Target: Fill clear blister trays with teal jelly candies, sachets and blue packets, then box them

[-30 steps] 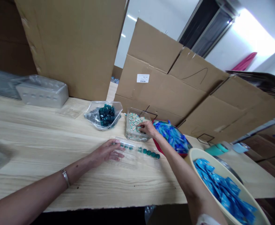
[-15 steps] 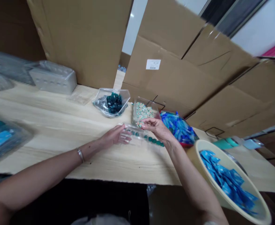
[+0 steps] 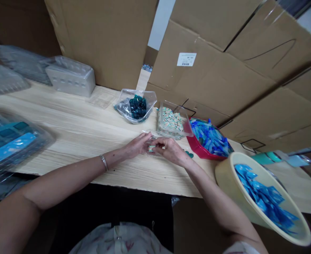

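The fingers of the right hand (image 3: 169, 150) close on a pale tile (image 3: 151, 148) above a clear plastic tray (image 3: 146, 133), gripped by the left hand (image 3: 137, 146).

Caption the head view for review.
Left hand and right hand meet over a pale tile beside a clear box of tiles.

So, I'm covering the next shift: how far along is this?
Done: a clear pack holds teal and blue tiles. In hand: left hand and right hand are at a clear tray with a pale tile. Left: a clear tub, well filled with pale tiles.
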A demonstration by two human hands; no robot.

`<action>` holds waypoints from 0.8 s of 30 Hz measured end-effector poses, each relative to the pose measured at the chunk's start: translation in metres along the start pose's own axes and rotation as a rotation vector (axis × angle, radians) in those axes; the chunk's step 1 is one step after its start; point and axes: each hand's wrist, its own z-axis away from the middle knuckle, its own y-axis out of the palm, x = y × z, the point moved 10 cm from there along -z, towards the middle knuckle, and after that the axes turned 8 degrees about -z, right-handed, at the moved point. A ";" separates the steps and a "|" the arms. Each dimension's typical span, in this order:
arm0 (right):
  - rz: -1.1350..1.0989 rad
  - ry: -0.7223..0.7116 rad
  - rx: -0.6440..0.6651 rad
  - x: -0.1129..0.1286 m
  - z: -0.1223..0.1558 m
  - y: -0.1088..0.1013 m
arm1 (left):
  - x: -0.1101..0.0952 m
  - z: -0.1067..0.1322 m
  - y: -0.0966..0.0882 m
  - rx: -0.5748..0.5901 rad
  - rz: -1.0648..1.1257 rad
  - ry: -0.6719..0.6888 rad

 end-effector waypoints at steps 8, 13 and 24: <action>0.169 -0.088 -0.007 0.021 0.003 0.008 | 0.001 -0.001 -0.004 -0.050 0.012 -0.003; 0.144 -0.089 -0.166 0.007 0.006 0.006 | 0.000 -0.001 -0.004 -0.053 0.064 0.005; 0.072 -0.120 -0.425 0.001 0.024 0.000 | 0.002 0.001 0.000 -0.017 0.102 -0.070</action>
